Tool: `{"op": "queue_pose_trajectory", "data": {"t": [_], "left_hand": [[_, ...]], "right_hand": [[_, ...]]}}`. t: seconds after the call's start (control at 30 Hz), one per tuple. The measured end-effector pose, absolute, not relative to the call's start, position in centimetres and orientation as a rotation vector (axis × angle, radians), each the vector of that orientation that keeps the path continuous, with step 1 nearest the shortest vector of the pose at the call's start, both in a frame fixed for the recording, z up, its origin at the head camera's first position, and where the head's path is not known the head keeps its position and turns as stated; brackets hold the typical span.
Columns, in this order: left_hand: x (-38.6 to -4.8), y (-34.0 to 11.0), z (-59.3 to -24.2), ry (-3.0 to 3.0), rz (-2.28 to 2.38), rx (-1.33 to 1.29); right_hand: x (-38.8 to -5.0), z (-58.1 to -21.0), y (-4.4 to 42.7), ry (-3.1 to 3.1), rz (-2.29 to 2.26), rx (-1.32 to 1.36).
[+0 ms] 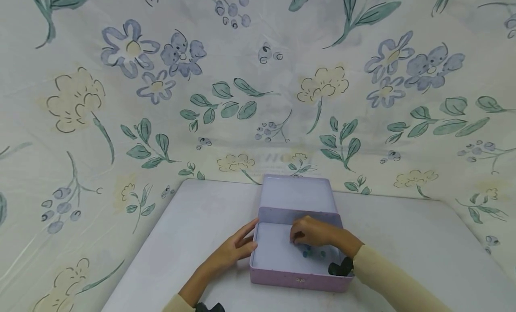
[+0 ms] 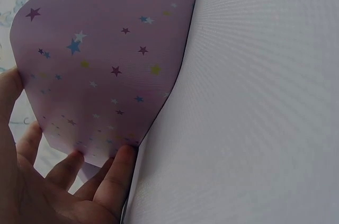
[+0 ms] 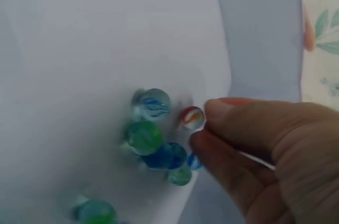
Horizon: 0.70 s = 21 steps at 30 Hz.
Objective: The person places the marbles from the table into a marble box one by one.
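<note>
A lilac box [image 1: 300, 281] with its lid [image 1: 297, 193] tipped back stands on the white table. My left hand [image 1: 234, 249] rests its spread fingers against the box's left wall; in the left wrist view they touch the starred side [image 2: 106, 60]. Inside the box, my right hand [image 1: 316, 232] has curled fingers. The right wrist view shows its thumb and fingertips pinching a clear marble with a red-orange swirl [image 3: 193, 118]. Close by on the box floor are a clear blue-streaked marble [image 3: 153, 105], a green marble [image 3: 144, 137], and several blue and green ones.
Another green-blue marble [image 3: 97, 212] lies apart from the cluster. The white table [image 1: 201, 213] extends on both sides of the box. A floral sheet [image 1: 250, 79] hangs behind and around the table. Each wrist wears a black device [image 1: 340, 267].
</note>
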<state>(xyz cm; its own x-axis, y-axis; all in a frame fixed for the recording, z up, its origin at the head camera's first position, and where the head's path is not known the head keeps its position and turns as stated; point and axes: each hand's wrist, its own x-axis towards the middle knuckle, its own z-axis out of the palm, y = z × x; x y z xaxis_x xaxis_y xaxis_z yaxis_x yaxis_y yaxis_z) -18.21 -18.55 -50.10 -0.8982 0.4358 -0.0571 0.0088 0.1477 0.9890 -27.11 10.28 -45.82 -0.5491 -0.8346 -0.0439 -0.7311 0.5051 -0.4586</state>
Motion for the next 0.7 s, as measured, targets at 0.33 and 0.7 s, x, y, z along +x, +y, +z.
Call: {"op": "queue_pose_trajectory", "data": {"t": [0.33, 0.7], "left_hand": [[-18.4, -18.7, -50.3, 2.098, 1.801, 0.448], [-18.4, -18.7, -50.3, 2.112, 1.790, 0.438]], "right_hand": [[-27.4, -42.4, 11.6, 2.486, -0.750, -1.383], [-25.8, -39.6, 15.8, 2.581, -0.756, -1.288]]}}
